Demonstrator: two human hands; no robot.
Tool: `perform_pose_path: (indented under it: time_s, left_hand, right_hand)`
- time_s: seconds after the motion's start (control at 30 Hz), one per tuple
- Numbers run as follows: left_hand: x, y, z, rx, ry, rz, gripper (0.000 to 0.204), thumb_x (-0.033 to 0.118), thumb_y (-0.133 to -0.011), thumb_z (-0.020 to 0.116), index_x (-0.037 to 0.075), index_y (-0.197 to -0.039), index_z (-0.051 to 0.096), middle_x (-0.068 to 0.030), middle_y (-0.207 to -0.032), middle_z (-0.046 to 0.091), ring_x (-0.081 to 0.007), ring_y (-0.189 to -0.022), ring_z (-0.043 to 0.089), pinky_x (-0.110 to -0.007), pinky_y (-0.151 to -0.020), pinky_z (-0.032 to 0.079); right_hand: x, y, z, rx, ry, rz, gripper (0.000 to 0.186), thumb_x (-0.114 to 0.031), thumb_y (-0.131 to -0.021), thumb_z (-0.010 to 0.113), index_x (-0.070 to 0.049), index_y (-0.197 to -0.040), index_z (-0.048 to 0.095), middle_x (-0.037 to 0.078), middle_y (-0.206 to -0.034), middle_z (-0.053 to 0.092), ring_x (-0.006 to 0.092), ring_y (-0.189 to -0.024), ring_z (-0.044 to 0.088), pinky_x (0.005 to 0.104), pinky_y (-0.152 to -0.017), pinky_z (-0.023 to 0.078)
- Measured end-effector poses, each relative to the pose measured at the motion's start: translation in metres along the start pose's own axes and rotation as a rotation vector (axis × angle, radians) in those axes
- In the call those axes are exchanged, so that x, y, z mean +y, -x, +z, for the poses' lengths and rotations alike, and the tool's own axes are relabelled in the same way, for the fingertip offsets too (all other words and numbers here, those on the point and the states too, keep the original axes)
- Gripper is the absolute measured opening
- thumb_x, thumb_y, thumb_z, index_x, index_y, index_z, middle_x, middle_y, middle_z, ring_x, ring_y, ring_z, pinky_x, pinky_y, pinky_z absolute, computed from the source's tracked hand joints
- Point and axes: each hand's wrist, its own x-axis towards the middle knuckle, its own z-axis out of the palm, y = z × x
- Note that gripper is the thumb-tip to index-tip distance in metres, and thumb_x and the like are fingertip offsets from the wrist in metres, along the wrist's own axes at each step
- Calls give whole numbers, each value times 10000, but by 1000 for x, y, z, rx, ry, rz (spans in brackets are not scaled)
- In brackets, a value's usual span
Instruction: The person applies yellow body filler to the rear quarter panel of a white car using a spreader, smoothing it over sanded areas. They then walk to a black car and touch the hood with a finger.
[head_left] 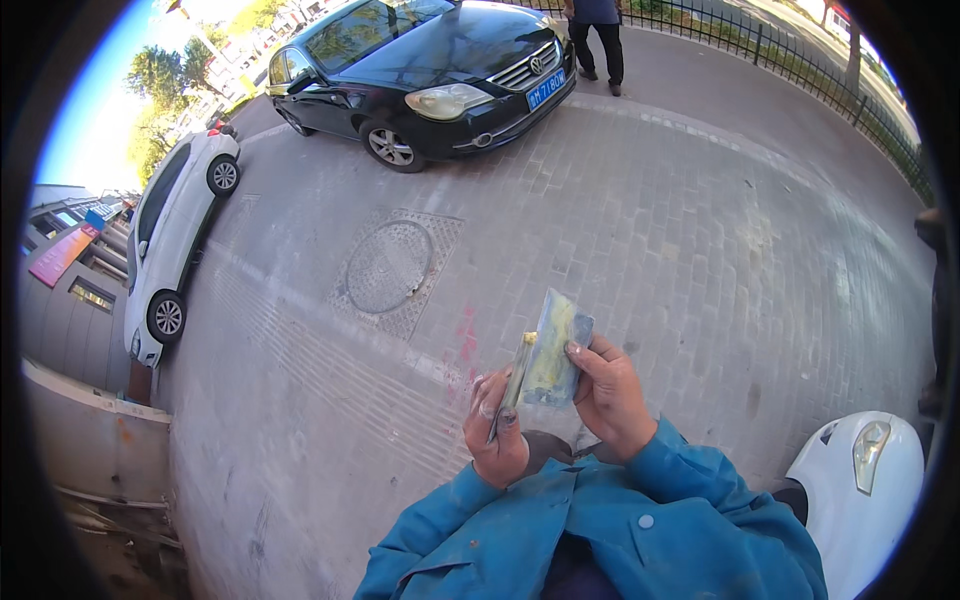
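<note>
My right hand [612, 395] pinches a thin rectangular plate [553, 350] by its right edge, thumb on its face. The plate is grey-blue, smeared with pale yellow, and is held tilted upright in front of my chest. My left hand [497, 430] is closed round a narrow, flat strip-like piece [519, 375], seen nearly edge-on, with a yellowish lump at its upper end. Strip and plate are side by side, close together; whether they touch I cannot tell. The exact kind of either piece does not show. My fingers look stained, and both forearms are in blue sleeves.
A black car [430, 75] stands ahead on the grey paving, a white car [170, 230] at the left. A round manhole cover [388, 265] lies between. A person [597, 40] stands by the black fence [757, 45]. A white vehicle front [860, 500] is close at my right.
</note>
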Motion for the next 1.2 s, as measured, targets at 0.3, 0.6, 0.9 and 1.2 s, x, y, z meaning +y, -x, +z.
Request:
perform_pose_path:
  time_s: [0.3, 0.6, 0.9, 1.2]
  left_hand:
    - [-106, -131, 89, -54, -55, 121, 410, 200, -1131, 567, -103, -1388, 670, -293, -1328, 737, -451, -1139, 724, -527, -995, 562]
    - [-216, -293, 171, -134, 61, 182, 396, 130, -1105, 585, -111, -1413, 647, -311, -1350, 717, -468, -1148, 721, -534, -1000, 572]
    - [-299, -402, 231, -384, -178, 306, 474, 46, -969, 711, -92, -1419, 652, -288, -1356, 722, -436, -1135, 731, -503, -1001, 581]
    - [-363, -508, 322, 96, 745, -736, 462, 313, -1186, 528, -66, -1432, 625, -177, -1354, 733, -307, -1186, 734, -484, -999, 588]
  right_hand:
    - [-69, -158, -26, 52, -62, 7, 301, -128, -1134, 622, 31, -1390, 637, 160, -1308, 745, 246, -1191, 748, 433, -1055, 622]
    - [-164, -329, -2, 38, -58, -119, 318, -123, -1147, 602, 30, -1426, 609, 146, -1318, 730, 235, -1199, 739, 420, -1049, 626]
    - [-237, -453, -19, 80, -34, -145, 315, -119, -1148, 603, 25, -1427, 603, 130, -1288, 733, 202, -1179, 726, 379, -1016, 609]
    - [-366, -606, -87, 105, -39, -291, 284, -117, -1146, 606, 23, -1390, 648, 126, -1321, 737, 227, -1213, 735, 414, -1076, 611]
